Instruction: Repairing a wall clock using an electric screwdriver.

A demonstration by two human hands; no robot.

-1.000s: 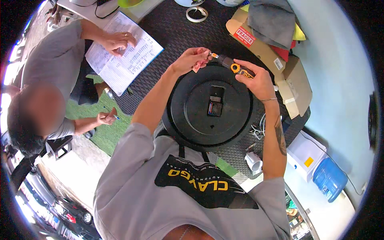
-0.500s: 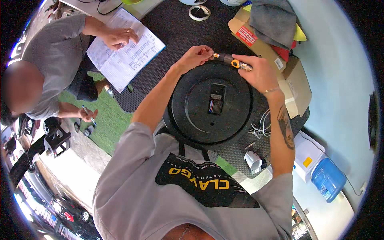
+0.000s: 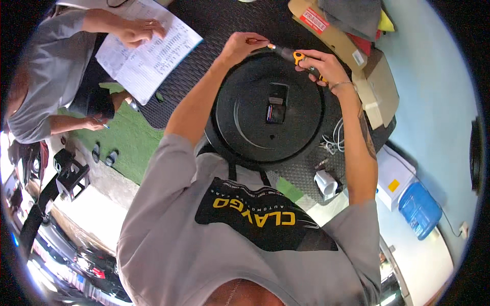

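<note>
My right hand (image 3: 329,70) is wrapped round the body of a slim black-and-yellow hand tool (image 3: 286,53), which looks like a cordless screwdriver. Its shiny tip points up and left toward my left hand (image 3: 244,47). There, thumb and forefinger are pinched together just beside the tip; whatever small thing they hold is too small to make out. Both hands are above the far rim of a large round black tub-like piece (image 3: 242,109) in front of me. A rectangular recess (image 3: 276,110) in its middle holds a small dark item with a coloured edge.
A co-worker's hand (image 3: 138,31) rests on an open written notebook (image 3: 153,61) at the left of the black textured table (image 3: 204,20). Along the right lie an opened cardboard box (image 3: 375,92), a grey cloth (image 3: 352,15), white cable (image 3: 334,138) and a white cup (image 3: 325,182).
The whole view has shifted, with the table sitting higher in it. The tool slants more steeply, its rear end lower. My left fingers still pinch near its tip.
</note>
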